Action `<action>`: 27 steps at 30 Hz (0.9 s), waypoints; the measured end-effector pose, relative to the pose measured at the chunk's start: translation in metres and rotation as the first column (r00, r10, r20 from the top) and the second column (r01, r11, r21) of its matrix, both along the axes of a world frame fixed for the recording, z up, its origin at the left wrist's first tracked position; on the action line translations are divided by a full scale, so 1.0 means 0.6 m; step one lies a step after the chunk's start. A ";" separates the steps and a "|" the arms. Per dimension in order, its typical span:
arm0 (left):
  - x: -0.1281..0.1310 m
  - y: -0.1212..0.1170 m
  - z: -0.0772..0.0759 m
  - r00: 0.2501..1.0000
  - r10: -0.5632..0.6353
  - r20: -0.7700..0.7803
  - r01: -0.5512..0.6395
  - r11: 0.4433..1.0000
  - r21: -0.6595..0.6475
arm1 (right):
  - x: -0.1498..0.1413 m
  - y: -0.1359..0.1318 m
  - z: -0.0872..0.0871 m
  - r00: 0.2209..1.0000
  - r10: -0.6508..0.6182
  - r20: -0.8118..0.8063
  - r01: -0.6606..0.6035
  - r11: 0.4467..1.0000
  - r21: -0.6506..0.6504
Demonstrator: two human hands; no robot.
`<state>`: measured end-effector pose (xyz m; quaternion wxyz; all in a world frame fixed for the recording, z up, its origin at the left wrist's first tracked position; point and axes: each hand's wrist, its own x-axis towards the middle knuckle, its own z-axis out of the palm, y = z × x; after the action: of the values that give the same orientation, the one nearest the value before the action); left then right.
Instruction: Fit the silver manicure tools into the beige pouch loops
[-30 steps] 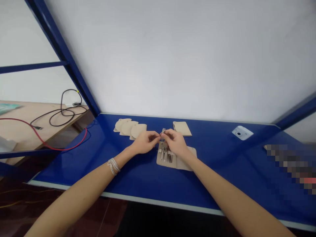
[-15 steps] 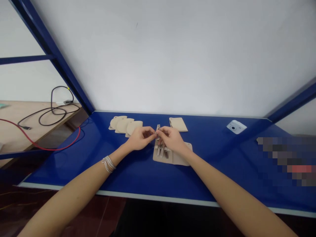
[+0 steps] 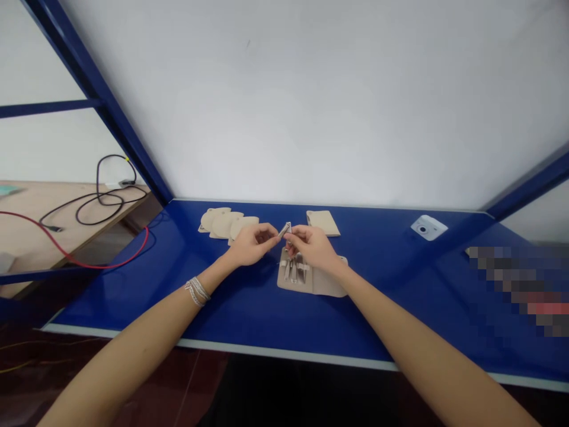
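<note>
1. The clipper (image 3: 285, 229) is up above the back edge of the open case (image 3: 294, 287).
2. The left hand (image 3: 249, 245) pinches one side of it, fingertips close together.
3. The right hand (image 3: 317, 246) pinches the other side, also narrow.
4. Small tools (image 3: 293, 271) sit in the open case, below the right fingers.
5. The shut case (image 3: 325, 223) is behind the open case; the camera (image 3: 429, 228) is far to its right.
6. Best to pinch softly, go slowly, stay low over the open case, and mind skin near the clipper's sharp end.
</note>
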<state>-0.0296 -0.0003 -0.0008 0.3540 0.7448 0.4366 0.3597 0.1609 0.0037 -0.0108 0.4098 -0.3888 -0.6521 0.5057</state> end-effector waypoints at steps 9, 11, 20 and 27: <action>-0.016 0.018 -0.013 0.994 0.002 0.105 0.000 1.000 -0.024 | 0.007 -0.006 0.002 0.997 -0.009 0.070 0.006 0.999 0.050; -0.017 0.019 -0.012 0.993 0.001 0.121 0.003 0.999 -0.032 | 0.007 -0.007 0.003 0.998 -0.005 0.070 0.001 0.999 0.053; -0.014 0.015 -0.006 0.985 0.015 0.169 -0.009 0.999 -0.038 | 0.008 -0.006 0.003 0.993 0.007 0.117 -0.017 0.996 0.082; -0.015 0.017 -0.008 0.980 0.016 0.196 -0.011 1.000 -0.030 | 0.010 -0.008 0.009 0.982 -0.013 0.187 -0.014 0.990 0.140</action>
<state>-0.0387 0.0098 -0.0054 0.4034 0.6976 0.4097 0.4276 0.1669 -0.0014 -0.0055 0.3727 -0.4046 -0.7218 0.4198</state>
